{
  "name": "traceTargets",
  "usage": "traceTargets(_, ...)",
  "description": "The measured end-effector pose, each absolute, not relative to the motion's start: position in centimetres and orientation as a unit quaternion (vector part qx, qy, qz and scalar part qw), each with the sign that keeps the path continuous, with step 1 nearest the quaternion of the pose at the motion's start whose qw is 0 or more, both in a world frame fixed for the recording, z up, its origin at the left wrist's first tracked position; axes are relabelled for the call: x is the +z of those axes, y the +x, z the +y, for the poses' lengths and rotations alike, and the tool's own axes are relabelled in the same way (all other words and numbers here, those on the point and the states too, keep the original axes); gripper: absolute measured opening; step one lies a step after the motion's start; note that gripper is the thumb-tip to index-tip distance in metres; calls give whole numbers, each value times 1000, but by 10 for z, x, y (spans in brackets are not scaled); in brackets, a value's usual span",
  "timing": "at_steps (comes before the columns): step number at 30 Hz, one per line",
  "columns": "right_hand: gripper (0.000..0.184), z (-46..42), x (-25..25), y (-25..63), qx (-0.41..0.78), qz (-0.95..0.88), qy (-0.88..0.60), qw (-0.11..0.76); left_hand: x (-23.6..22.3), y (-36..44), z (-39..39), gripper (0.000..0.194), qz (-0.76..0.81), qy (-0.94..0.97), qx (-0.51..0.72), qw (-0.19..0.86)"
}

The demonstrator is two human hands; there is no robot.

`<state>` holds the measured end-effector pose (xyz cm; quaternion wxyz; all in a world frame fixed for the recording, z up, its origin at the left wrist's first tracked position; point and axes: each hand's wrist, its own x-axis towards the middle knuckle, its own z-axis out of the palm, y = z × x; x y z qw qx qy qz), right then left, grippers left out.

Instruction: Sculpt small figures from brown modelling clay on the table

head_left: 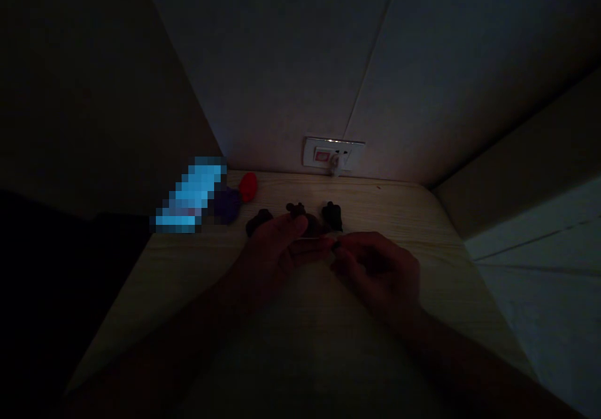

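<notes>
In dim light, my left hand [277, 243] is closed on a dark brown clay-like figure [312, 223], with the thumb pressed on top of it. Small rounded knobs stick up at the figure's left end. Close to its right end, my right hand [382, 265] pinches a small dark piece [336, 247] between thumb and fingertips. Just behind the hands lies a black lump [332, 215]. Another dark lump [259, 222] sits beside my left hand, partly hidden by it. Fine detail on all of these is lost in the dark.
Farther left on the light wooden table [399, 209] are a red lump [248, 187] and a purple lump [228, 206]. A bright blurred-out screen [192, 196] is at the table's left edge. A socket plate with a red switch [322, 155] is on the wall behind.
</notes>
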<state>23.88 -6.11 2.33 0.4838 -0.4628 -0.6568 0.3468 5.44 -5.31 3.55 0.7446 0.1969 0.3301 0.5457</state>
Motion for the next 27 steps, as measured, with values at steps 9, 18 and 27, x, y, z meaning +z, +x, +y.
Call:
traceTargets(9,13,-56,29,233,477,-554,-443,519,35,55,-52,18,327,194,565,732)
traceTargets(18,11,-52,32,234,450,-553,-456,533,36,53,-51,9,319,180,564,741)
traceTargets(27,12,-49,27,235,473,-523,-437,559,26,52,-53,23,286,194,491,799)
